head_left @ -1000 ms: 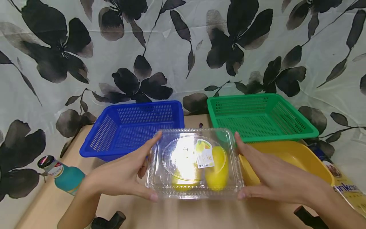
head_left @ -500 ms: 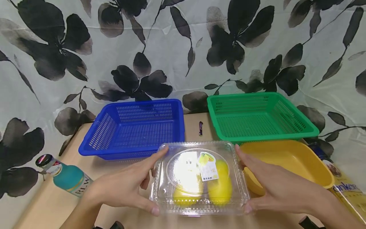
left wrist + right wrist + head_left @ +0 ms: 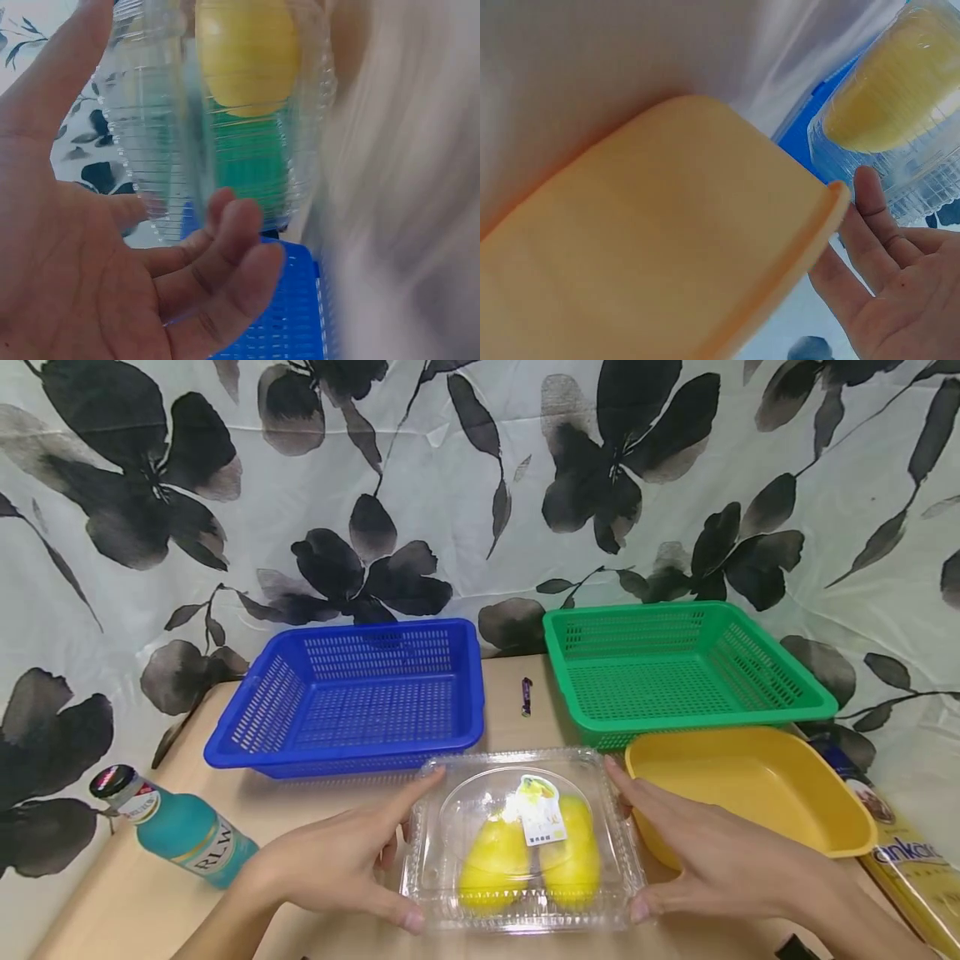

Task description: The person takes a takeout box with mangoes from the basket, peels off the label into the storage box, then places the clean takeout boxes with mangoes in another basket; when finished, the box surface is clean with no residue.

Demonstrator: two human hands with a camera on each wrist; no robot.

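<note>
A clear plastic clamshell box (image 3: 525,893) with two yellow fruits (image 3: 495,860) inside is low over the front middle of the table. Its lid carries a white label with a fruit picture. My left hand (image 3: 337,860) holds the box's left side, forefinger at the back corner and thumb at the front corner. On the opposite side my right hand (image 3: 720,860) holds it the same way. The left wrist view shows the left fingers (image 3: 225,285) bent beside the ribbed plastic wall. In the right wrist view the right fingertips (image 3: 866,184) are right at the box.
Behind the box stand a blue basket (image 3: 375,756) and a green basket (image 3: 697,718), with a small dark wrapped item (image 3: 527,697) between them. A yellow tub (image 3: 750,743) is right of the box. A teal bottle (image 3: 187,835) lies left; a yellow packet (image 3: 907,860) lies far right.
Both hands have lowered the box and brought it nearer to me. The small item between the baskets, mostly covered a second ago, now shows fully.
</note>
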